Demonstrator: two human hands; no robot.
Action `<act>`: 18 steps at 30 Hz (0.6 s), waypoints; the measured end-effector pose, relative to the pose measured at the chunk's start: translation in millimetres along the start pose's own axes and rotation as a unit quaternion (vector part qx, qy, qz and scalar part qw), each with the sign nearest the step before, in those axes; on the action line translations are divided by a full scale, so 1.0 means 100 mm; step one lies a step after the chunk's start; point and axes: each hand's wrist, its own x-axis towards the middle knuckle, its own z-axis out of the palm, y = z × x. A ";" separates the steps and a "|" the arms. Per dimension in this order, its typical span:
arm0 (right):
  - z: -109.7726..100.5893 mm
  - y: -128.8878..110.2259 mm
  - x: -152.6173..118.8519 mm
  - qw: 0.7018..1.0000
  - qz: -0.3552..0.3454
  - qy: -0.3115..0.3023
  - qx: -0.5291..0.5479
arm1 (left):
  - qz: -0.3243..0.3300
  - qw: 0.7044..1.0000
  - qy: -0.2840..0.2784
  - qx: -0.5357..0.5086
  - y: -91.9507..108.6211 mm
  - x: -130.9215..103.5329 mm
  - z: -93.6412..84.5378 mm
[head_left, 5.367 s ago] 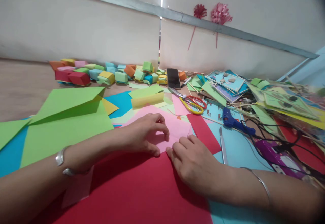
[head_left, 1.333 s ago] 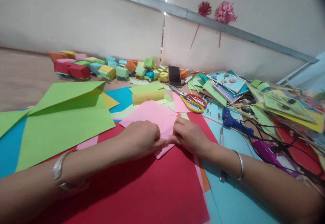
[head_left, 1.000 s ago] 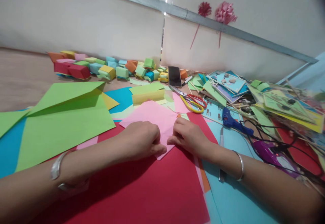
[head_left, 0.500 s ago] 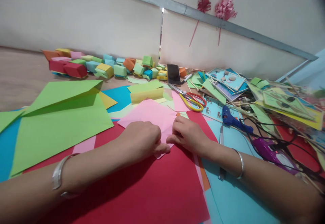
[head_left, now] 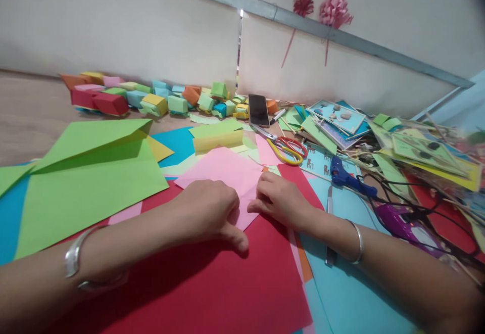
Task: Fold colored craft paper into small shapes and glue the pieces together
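A pink paper (head_left: 227,164) lies on a large red sheet (head_left: 227,288) in the middle. My left hand (head_left: 215,210) rests over the paper's lower left part, its thumb stretched out toward the front and its other fingers curled under, mostly hidden. On the paper's right side, my right hand (head_left: 278,197) has its fingers curled and its thumb pointing left; the fingers press together on the pink paper. The paper's near corner is partly covered by my left hand.
Green sheets (head_left: 91,187) lie at the left. Scissors (head_left: 284,147), a phone (head_left: 258,110), a blue glue gun (head_left: 350,177), a knife (head_left: 329,223) and a purple tool (head_left: 409,228) are beyond and right. Folded paper blocks (head_left: 111,102) line the back.
My left thumb has swung away from the right thumb and toward the front, off the pink paper's near corner. My right hand has barely moved.
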 end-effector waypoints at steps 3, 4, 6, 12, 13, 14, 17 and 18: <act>-0.01 -0.01 0.00 1.000 0.003 -0.004 0.000 | -0.009 1.000 0.007 -0.004 0.04 0.01 0.00; -0.01 -0.01 0.00 1.000 0.005 -0.005 0.001 | -0.021 1.000 0.009 0.004 0.05 0.02 0.01; -0.01 -0.01 0.00 1.000 0.008 0.001 0.001 | -0.041 0.999 0.013 0.019 0.06 0.03 0.01; -0.01 0.01 -0.01 0.999 0.015 0.035 0.005 | -0.033 0.999 0.024 0.008 0.04 0.03 0.03; -0.02 0.02 -0.02 0.999 0.018 0.038 0.002 | -0.029 0.999 0.022 0.007 0.03 0.02 0.04; -0.02 0.03 -0.02 0.999 0.020 0.043 0.001 | -0.025 0.999 0.020 0.006 0.03 0.02 0.04; -0.03 0.04 -0.05 0.997 0.010 0.068 0.016 | -0.021 1.000 0.022 0.008 0.02 0.02 0.04; -0.03 0.03 -0.06 0.996 0.004 0.081 0.026 | -0.021 0.999 0.025 0.010 0.02 0.02 0.04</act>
